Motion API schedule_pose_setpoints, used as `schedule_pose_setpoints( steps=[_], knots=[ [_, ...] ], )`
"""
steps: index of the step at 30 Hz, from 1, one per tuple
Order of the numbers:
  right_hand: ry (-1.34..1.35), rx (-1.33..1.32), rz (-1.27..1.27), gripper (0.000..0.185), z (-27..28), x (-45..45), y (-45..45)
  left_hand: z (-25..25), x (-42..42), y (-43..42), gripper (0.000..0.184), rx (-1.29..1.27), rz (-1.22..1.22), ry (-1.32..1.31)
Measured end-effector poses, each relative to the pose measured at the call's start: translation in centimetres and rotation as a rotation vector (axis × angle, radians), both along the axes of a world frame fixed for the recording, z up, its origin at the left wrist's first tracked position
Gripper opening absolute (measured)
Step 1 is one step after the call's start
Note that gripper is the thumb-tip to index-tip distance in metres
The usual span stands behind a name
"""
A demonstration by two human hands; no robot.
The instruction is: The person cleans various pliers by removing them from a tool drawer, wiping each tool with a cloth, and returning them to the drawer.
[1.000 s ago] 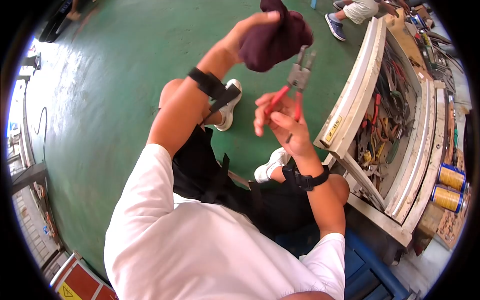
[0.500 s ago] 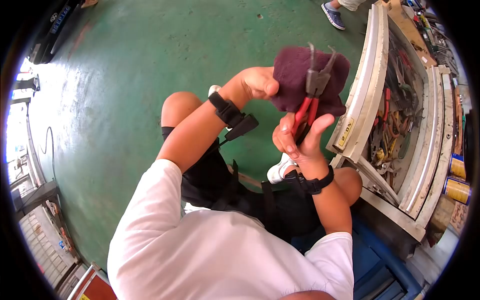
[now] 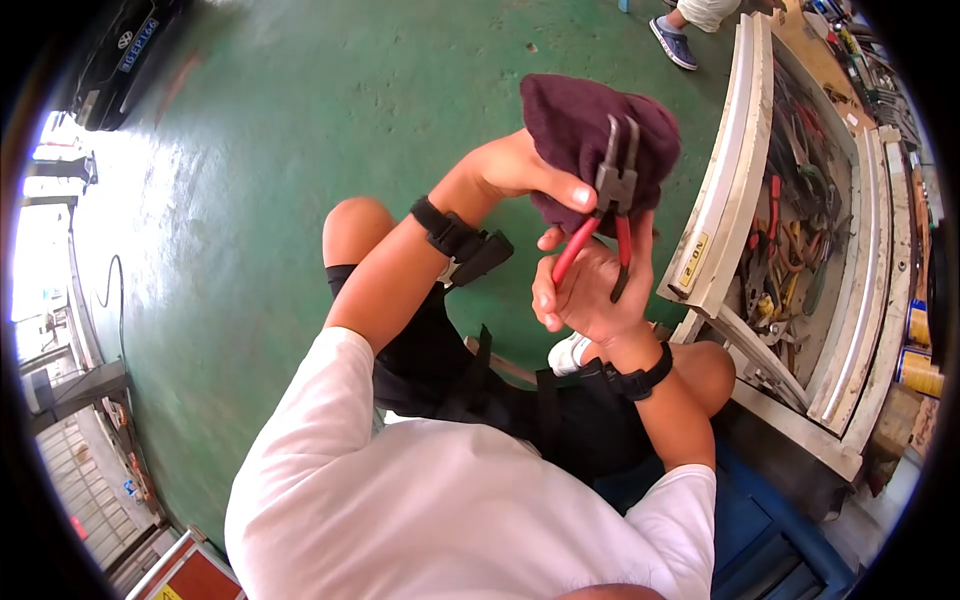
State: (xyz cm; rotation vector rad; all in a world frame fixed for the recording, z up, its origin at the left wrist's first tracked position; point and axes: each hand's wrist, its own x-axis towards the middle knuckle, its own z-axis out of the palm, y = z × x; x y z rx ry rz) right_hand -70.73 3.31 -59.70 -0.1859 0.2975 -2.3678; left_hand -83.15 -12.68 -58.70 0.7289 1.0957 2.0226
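My left hand [image 3: 545,175] is closed on a maroon cloth [image 3: 560,110] and grips a pair of circlip pliers [image 3: 618,185] against it, thumb beside the pivot. The pliers' thin grey jaws point away from me, slightly apart. Their red handles spread toward me, and one ends in a dark tip. Below, my right hand [image 3: 595,290] is open, palm up, with its fingers apart around the handles. Some of its fingers pass behind the pliers and cloth, so contact there is partly hidden.
At right stands a pale metal drawer [image 3: 720,220] with a glass-like panel, full of pliers and other hand tools [image 3: 790,240]. Another person's foot in a blue shoe [image 3: 673,43] is at the top. A dark car [image 3: 125,60] stands far left on the green floor [image 3: 250,130].
The cloth and pliers have shifted a little left. My left thumb has come onto the pliers near the pivot. My right hand's fingers have opened from around the handles.
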Motion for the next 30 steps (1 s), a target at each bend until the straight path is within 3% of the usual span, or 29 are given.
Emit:
schedule_pose_setpoints(
  steps=[2, 4, 6, 8, 9, 12, 14, 16, 18, 20, 22, 25, 26, 28, 30],
  knots=[
    [0.013, 0.11, 0.0, 0.108, 0.3, -0.1, 0.1, -0.4, 0.0, 0.0, 0.062, 0.057, 0.019, 0.019],
    [0.003, -0.028, 0.019, 0.107, 0.2, -0.5, -0.1, -1.2, -0.1, -0.3, 0.061, 0.076, 0.077, -0.113],
    [0.066, -0.046, 0.018, 0.101, -0.7, -0.8, 0.3, -1.7, -0.4, -0.2, 0.056, 0.067, 0.129, -0.054],
    [0.205, -0.019, -0.072, 0.09, -1.2, -1.0, 0.7, -1.8, -0.6, 0.4, 0.055, -0.211, 0.484, -0.126],
    [0.234, 0.022, -0.124, 0.077, -1.3, -1.1, 1.0, -2.5, -1.7, -0.3, 0.066, -0.334, 0.445, -0.107],
    [0.233, 0.192, -0.267, 0.074, -1.5, -1.3, 1.6, -4.7, -3.7, -2.7, 0.066, -0.559, 0.461, -0.266],
    [0.202, 0.294, -0.274, 0.072, -1.1, -1.3, 1.9, -3.0, -3.0, -3.5, 0.068, -0.644, 0.457, -0.276],
    [0.176, 0.496, -0.363, 0.068, -1.4, -1.3, 1.7, -2.8, -2.5, -4.3, 0.072, -1.037, 0.517, 0.221],
    [0.177, 0.561, -0.387, 0.063, -1.9, -1.1, 1.2, -2.4, -1.5, -4.2, 0.066, -0.996, 0.513, 0.168],
    [0.177, 0.866, -0.475, 0.061, -2.6, -0.9, 0.8, -2.2, -0.8, -3.7, 0.063, -0.767, 0.29, 0.12],
    [0.191, 1.008, -0.485, 0.062, -2.9, -0.7, 0.2, -2.5, 0.5, -2.5, 0.064, -0.64, 0.184, 0.261],
    [0.605, 1.479, -0.606, 0.078, -3.1, -0.6, -1.0, -2.1, 1.9, -1.5, 0.071, -0.692, 0.15, 0.315],
    [0.601, 1.481, -0.605, 0.078, -3.0, -0.6, -0.9, -1.8, 1.9, -1.3, 0.071, -0.692, 0.147, 0.313],
    [0.908, 1.707, -0.649, 0.082, -2.7, -0.8, -0.9, -1.8, 1.9, -0.6, 0.063, -0.66, 0.141, 0.101],
    [0.903, 1.665, -0.676, 0.079, -2.7, -1.3, -0.7, -2.8, 2.0, -0.4, 0.056, -0.567, 0.278, 0.045]
  ],
)
